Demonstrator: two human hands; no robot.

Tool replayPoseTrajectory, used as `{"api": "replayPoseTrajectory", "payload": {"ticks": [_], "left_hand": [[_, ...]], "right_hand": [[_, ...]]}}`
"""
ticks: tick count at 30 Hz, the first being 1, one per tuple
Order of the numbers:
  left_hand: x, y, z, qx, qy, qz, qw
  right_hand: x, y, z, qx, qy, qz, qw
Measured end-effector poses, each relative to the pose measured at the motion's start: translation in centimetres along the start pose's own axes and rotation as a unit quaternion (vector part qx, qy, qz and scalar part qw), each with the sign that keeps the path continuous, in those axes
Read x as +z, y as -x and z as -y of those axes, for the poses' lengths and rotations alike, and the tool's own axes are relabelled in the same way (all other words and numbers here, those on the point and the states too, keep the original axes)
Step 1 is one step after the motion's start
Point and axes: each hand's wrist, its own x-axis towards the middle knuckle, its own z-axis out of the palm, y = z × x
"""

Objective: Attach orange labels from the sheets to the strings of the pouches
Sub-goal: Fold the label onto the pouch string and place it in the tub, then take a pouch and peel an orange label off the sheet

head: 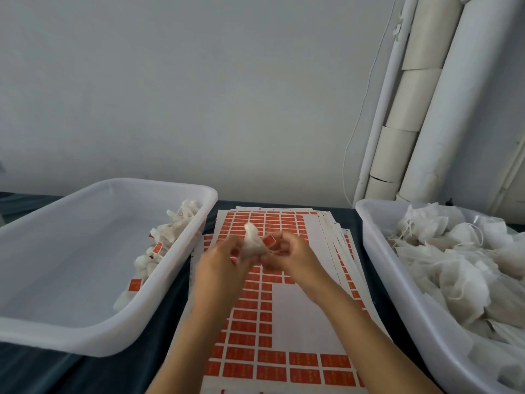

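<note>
Both hands meet above the label sheets (287, 314), which hold rows of orange labels with several gaps. My left hand (220, 264) grips a small white pouch (252, 243) that sticks up between the hands. My right hand (287, 253) pinches an orange label (269, 240) and the pouch's thin string beside it. The fingers are blurred, so whether the label is folded round the string cannot be told.
A white tub (181, 291) on the left holds labelled pouches (167, 237) along its right wall. A white tub (377, 251) on the right is heaped with plain pouches (454, 260). More sheets (272, 220) lie fanned behind. Pale pipes (420, 109) lean against the wall.
</note>
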Motion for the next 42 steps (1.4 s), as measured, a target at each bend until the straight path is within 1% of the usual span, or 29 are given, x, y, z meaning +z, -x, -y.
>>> {"api": "replayPoseTrajectory", "payload": {"ticks": [2,3,5,7,9,11,13,15,18,21,23,25,27,28,30,33,35,38,42], "left_hand": [[-2.4,-1.0,-0.6,0.007,-0.037,-0.076,0.996],[-3.7,-1.7,-0.8,0.009,-0.062,-0.103,0.993],[-6.2,-3.2,-1.0,0.011,-0.103,-0.123,0.987],[-8.6,-4.6,-0.6,-0.010,-0.131,-0.124,0.984],[-10.6,-5.7,0.3,-0.059,-0.181,-0.102,0.977],[-12.0,-6.3,1.5,-0.109,-0.217,-0.061,0.968],[-12.6,-6.4,2.7,-0.154,-0.229,-0.021,0.961],[-12.5,-6.3,4.1,-0.185,-0.249,0.023,0.950],[-11.2,-6.1,6.1,-0.224,-0.208,0.061,0.950],[-10.1,-5.5,7.1,-0.256,-0.208,0.083,0.940],[-10.0,-5.6,7.4,-0.272,-0.215,0.099,0.933],[-10.1,-5.6,7.2,-0.282,-0.221,0.112,0.927],[-10.2,-5.4,6.4,-0.274,-0.251,0.113,0.922],[-10.1,-5.1,5.7,-0.261,-0.277,0.097,0.920],[-9.7,-4.6,4.2,-0.234,-0.306,0.039,0.922],[-8.9,-4.2,1.6,-0.172,-0.283,-0.049,0.942],[-8.1,-4.1,-0.5,-0.111,-0.254,-0.080,0.957],[-6.3,-4.3,-3.4,-0.043,-0.196,-0.080,0.976],[-2.7,-4.3,-6.0,0.013,-0.164,-0.048,0.985]], "right_hand": [[1.5,-1.1,1.8,-0.012,-0.075,-0.020,0.997],[2.4,-1.6,2.7,-0.022,-0.106,-0.015,0.994],[4.1,-2.6,4.3,-0.047,-0.140,0.020,0.989],[6.0,-3.6,5.6,-0.078,-0.135,0.064,0.986],[7.9,-4.3,6.4,-0.100,-0.095,0.087,0.987],[9.5,-4.7,6.9,-0.114,-0.005,0.101,0.988],[10.8,-4.8,6.5,-0.125,0.096,0.107,0.982],[11.6,-5.0,5.8,-0.126,0.157,0.106,0.974],[12.4,-4.7,5.0,-0.144,0.181,0.109,0.967],[12.4,-4.5,4.8,-0.170,0.199,0.112,0.959],[12.1,-4.5,4.6,-0.159,0.195,0.128,0.959],[11.6,-4.4,4.6,-0.135,0.158,0.150,0.967],[11.2,-4.0,4.7,-0.113,0.104,0.162,0.975],[11.0,-3.8,4.8,-0.106,0.084,0.157,0.978],[10.4,-3.5,5.1,-0.087,0.044,0.133,0.986],[9.2,-3.3,6.0,-0.042,-0.037,0.079,0.995],[7.6,-2.9,6.9,-0.020,-0.085,0.049,0.995],[4.3,-2.1,8.3,-0.014,-0.110,-0.004,0.994],[-0.8,-1.0,8.7,0.021,-0.115,-0.094,0.989]]}}
